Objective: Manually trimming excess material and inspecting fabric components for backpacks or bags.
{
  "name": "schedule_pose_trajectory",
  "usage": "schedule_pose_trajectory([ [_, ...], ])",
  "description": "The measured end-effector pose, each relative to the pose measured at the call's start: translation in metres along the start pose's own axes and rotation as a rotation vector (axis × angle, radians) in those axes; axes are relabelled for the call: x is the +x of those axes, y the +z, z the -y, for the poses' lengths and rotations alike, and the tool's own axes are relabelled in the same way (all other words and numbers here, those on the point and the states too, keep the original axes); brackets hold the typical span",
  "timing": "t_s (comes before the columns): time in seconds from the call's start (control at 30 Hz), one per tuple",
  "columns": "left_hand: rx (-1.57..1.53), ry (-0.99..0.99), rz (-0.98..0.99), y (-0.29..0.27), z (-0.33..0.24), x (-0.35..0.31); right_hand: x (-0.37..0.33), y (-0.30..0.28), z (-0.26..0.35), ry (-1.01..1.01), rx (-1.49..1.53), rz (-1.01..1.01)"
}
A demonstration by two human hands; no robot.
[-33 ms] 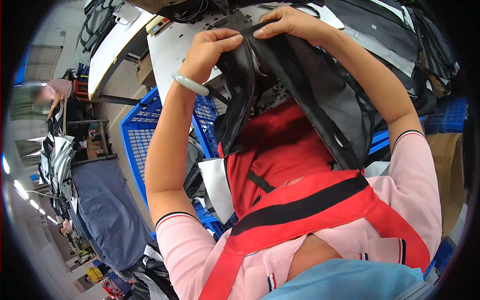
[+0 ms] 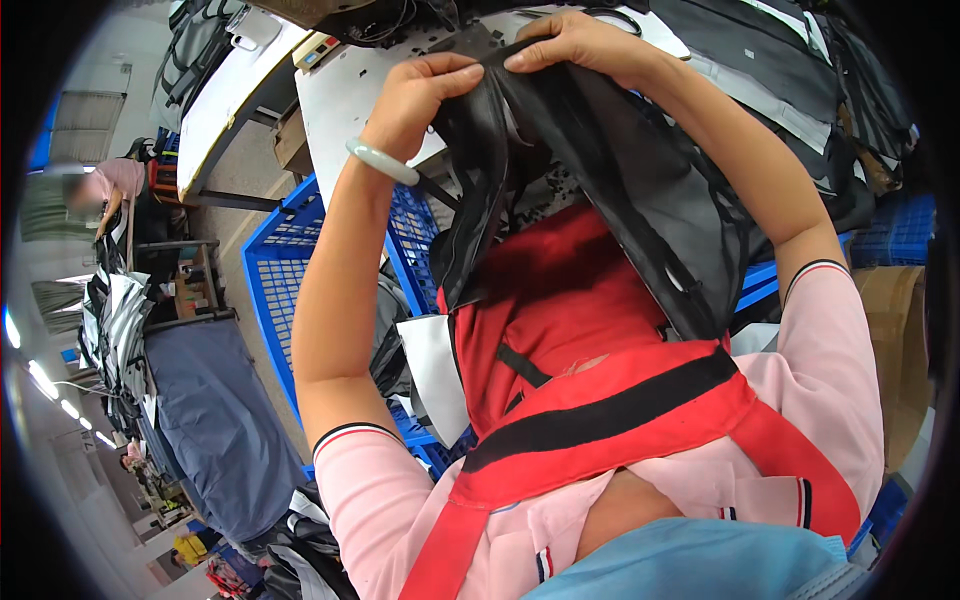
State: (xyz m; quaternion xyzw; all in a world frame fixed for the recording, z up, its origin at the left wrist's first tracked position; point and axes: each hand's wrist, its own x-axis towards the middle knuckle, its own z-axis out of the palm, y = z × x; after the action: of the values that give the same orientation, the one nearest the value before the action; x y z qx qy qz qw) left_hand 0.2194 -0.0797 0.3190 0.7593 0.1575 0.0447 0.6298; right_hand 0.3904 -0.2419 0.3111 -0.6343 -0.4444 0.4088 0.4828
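A black, partly see-through fabric piece point(image 2: 655, 205) hangs from both my hands over my lap, like an unfinished bag. Its two long dark-edged sides spread apart below the top edge. My left hand point(image 2: 415, 100), with a pale bangle point(image 2: 382, 162) on the wrist, pinches that edge between thumb and fingers. Close beside it, my right hand point(image 2: 575, 50) pinches the same edge, thumb toward me. A short stretch of dark cloth runs between the two pinches. Under the fabric lies my red apron point(image 2: 560, 290) with a black band.
Dark scraps litter the white worktable point(image 2: 335, 110) beyond my hands. A blue plastic crate point(image 2: 280, 265) stands left of my lap. Dark fabric pieces point(image 2: 760, 60) are stacked at the far right, above a cardboard box point(image 2: 895, 350). Another person point(image 2: 120, 180) is at the far left.
Both hands have risen very slightly with the black fabric edge. Their grip looks the same.
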Motion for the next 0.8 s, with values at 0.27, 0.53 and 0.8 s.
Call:
schedule_pose_trajectory([
  [0.27, -0.116, -0.030, -0.145, -0.028, 0.022, 0.042, 0.045, -0.003, -0.002, 0.071, 0.200, -0.008],
  [0.53, -0.176, -0.002, -0.166, -0.030, 0.027, 0.056, 0.064, -0.015, -0.016, 0.051, 0.172, -0.005],
  [0.8, -0.197, 0.007, -0.195, -0.029, 0.024, 0.058, 0.072, -0.021, -0.019, 0.026, 0.123, -0.012],
])
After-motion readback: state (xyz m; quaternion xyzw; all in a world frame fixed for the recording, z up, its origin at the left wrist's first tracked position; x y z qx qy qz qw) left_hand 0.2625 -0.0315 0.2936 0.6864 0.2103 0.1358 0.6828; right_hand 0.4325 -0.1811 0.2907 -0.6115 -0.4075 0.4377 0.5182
